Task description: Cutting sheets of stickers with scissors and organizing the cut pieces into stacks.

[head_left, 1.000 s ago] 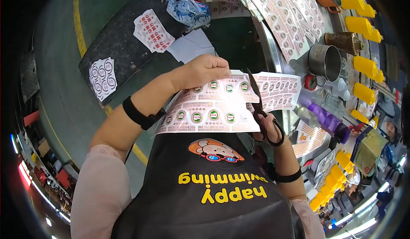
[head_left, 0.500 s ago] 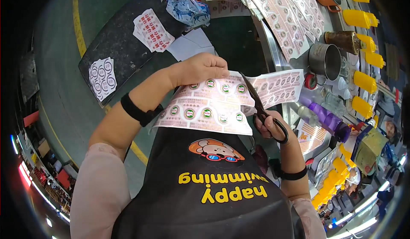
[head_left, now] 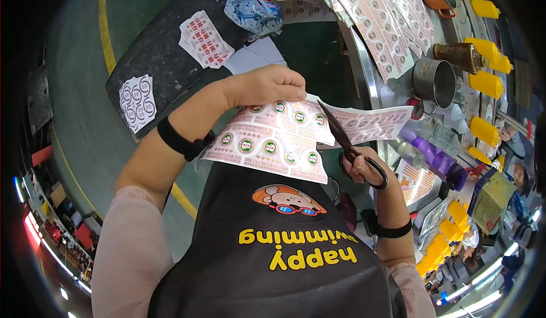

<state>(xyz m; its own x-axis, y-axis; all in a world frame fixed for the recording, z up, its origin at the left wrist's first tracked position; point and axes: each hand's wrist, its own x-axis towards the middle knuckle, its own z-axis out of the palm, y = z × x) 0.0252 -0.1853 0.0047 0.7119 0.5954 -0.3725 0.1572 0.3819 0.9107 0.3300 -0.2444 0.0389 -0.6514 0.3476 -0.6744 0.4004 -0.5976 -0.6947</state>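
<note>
— Above the apron, what does each grip hold?
— Left hand (head_left: 267, 86) pinches a glossy label sheet (head_left: 273, 144); right hand (head_left: 364, 167) works black scissors (head_left: 350, 147), blades in its edge.
— Beyond?
— Steel cup (head_left: 435, 82) on the worktop (head_left: 392, 93).

The left hand (head_left: 267, 86) grips the upper edge of a label sheet (head_left: 273, 144), which hangs in front of the person's chest, above the apron (head_left: 273, 261). The right hand (head_left: 364, 167) sits to the right of the sheet with scissors (head_left: 350, 147) in it; their blades reach up into the sheet's right part, and a strip of labels (head_left: 375, 122) extends to the right of the blades. Beyond the left hand, a dark board (head_left: 153, 62) lies on the floor, with two smaller label sheets (head_left: 205, 38) (head_left: 136, 102) on it and a plastic bag (head_left: 247, 5) at its far end. To the right stands a workbench (head_left: 398, 90) bearing more label sheets (head_left: 387, 22), a metal cup (head_left: 435, 79) and a bottle (head_left: 435, 159) nearer the person.
</note>
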